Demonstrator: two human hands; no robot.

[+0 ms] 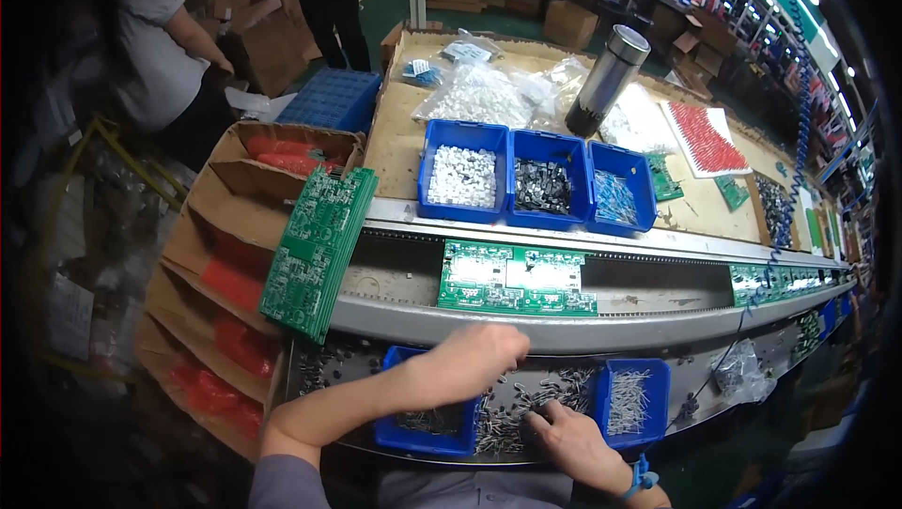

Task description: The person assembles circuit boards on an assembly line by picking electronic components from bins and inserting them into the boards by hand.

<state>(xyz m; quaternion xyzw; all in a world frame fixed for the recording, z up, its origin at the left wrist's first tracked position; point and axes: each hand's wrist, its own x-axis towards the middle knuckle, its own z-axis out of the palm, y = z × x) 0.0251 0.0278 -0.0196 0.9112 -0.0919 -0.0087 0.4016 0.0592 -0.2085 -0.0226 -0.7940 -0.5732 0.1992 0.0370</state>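
Note:
My left hand (474,357) is raised beside the near edge of the metal rail, above the work tray; motion smears its fingers. Lower and to the right, my right hand (571,439) reaches into a loose pile of small dark components with wire leads (503,420). Its fingers are bent together at the pile, and whatever sits between them is too small to make out. Beyond my hands a green circuit board panel (515,300) lies in the rail track. My left forearm partly covers a blue bin (399,434); another blue bin (631,404) of thin leaded parts stands right of my right hand.
Past the rail stand three blue bins with white connectors (463,177), black parts (542,187) and blue parts (615,197). A steel flask (609,80) is behind them. Stacked boards (318,251) lean on a cardboard rack (202,246) at left. Two people are beyond.

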